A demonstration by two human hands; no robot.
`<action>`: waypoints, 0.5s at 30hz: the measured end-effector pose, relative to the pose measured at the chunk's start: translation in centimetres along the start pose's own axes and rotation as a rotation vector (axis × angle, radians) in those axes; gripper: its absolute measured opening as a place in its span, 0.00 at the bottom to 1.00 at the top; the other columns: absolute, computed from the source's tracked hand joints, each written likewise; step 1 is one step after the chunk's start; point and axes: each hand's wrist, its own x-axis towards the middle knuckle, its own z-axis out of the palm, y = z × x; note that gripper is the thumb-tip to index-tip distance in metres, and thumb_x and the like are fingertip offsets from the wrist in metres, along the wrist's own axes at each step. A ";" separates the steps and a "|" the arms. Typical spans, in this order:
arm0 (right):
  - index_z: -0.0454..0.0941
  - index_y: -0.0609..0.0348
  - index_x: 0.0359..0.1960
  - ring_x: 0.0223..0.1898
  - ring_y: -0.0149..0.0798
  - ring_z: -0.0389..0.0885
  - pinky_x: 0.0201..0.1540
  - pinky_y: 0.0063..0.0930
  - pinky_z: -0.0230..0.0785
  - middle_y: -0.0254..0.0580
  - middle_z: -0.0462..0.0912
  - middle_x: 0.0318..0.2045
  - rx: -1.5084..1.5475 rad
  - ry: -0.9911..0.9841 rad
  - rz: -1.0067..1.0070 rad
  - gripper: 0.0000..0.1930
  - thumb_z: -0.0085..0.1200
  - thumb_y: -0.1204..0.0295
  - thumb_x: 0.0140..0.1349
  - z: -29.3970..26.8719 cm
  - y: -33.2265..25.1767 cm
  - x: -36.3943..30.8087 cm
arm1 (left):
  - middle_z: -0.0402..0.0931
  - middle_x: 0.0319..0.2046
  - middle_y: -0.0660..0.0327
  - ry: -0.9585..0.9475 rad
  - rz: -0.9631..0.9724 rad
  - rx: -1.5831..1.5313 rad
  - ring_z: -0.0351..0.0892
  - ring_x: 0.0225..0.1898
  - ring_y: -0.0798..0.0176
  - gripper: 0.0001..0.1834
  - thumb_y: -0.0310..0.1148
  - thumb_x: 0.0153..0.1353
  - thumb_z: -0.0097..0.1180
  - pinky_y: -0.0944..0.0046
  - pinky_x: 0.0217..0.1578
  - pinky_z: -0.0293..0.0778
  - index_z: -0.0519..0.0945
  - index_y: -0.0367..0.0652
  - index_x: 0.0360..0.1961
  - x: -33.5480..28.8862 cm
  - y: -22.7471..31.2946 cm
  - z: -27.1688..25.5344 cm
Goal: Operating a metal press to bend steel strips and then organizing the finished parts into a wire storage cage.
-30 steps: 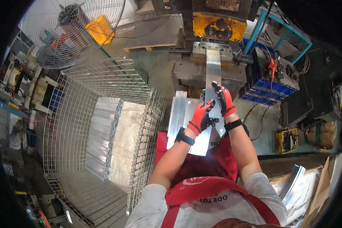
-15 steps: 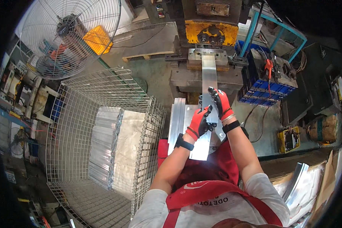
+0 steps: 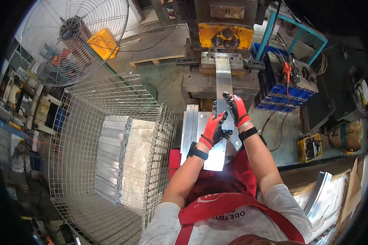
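A long flat metal strip [image 3: 224, 85] runs from my lap away to a press [image 3: 205, 36] with a yellow-painted lower part. The strip's far end lies on the steel die block [image 3: 208, 61] under the press head. My left hand [image 3: 213, 130], in a red and black glove, is closed on the strip's left edge, nearer to me. Farther along, my right hand [image 3: 237, 109], gloved alike, grips the right edge with its thumb on top. The fingers beneath the strip are partly hidden. Several metal pieces [image 3: 189, 130] lie beside the strip at its left.
At left stands a wire mesh basket [image 3: 75, 151] holding stacked metal profiles [image 3: 110, 155] and a cardboard-like sheet [image 3: 137, 163]. A large fan [image 3: 71, 30] is behind it. Blue crates [image 3: 274, 96] stand right of the press, with a yellow bin [image 3: 302, 151] nearer. More profiles [image 3: 319, 192] lie at lower right.
The view has shifted slightly. Both hands keep their grip on the metal strip, and its far end stays on the die block.
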 end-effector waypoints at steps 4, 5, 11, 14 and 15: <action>0.71 0.59 0.22 0.23 0.21 0.61 0.25 0.20 0.56 0.24 0.66 0.18 -0.007 0.045 -0.034 0.12 0.50 0.64 0.55 0.7 -0.5 -0.1 | 0.71 0.25 0.63 -0.103 -0.027 -0.042 0.74 0.19 0.64 0.13 0.43 0.56 0.49 0.71 0.12 0.68 0.72 0.45 0.34 -0.1 0.0 -0.5; 0.71 0.59 0.22 0.23 0.21 0.61 0.25 0.20 0.56 0.24 0.66 0.18 -0.023 0.072 -0.035 0.12 0.51 0.63 0.55 0.9 -0.7 -0.2 | 0.71 0.26 0.62 -0.085 0.003 -0.097 0.75 0.20 0.64 0.13 0.43 0.56 0.49 0.71 0.13 0.69 0.72 0.45 0.34 0.2 -0.6 -1.1; 0.66 0.60 0.45 0.35 0.35 0.70 0.38 0.26 0.63 0.42 0.73 0.34 -0.498 0.243 -0.162 0.24 0.54 0.58 0.51 0.6 -2.4 -2.1 | 0.71 0.27 0.62 -0.038 -0.006 0.177 0.74 0.29 0.67 0.19 0.42 0.52 0.53 0.69 0.22 0.71 0.71 0.40 0.39 -2.3 -0.2 -2.1; 0.55 0.55 0.57 0.54 0.48 0.61 0.55 0.39 0.51 0.48 0.65 0.51 -0.913 0.167 -0.487 0.39 0.57 0.55 0.43 0.5 -7.0 -4.8 | 0.70 0.17 0.64 0.116 0.156 0.716 0.73 0.19 0.69 0.16 0.46 0.53 0.52 0.66 0.17 0.65 0.71 0.43 0.26 -5.2 0.8 -3.7; 0.56 0.54 0.57 0.55 0.48 0.59 0.56 0.43 0.48 0.47 0.65 0.51 -1.098 0.118 -0.607 0.39 0.58 0.55 0.41 0.3 -8.7 -5.6 | 0.71 0.17 0.58 0.192 0.259 1.048 0.74 0.22 0.62 0.17 0.45 0.52 0.51 0.61 0.23 0.65 0.71 0.40 0.23 -6.8 1.6 -3.0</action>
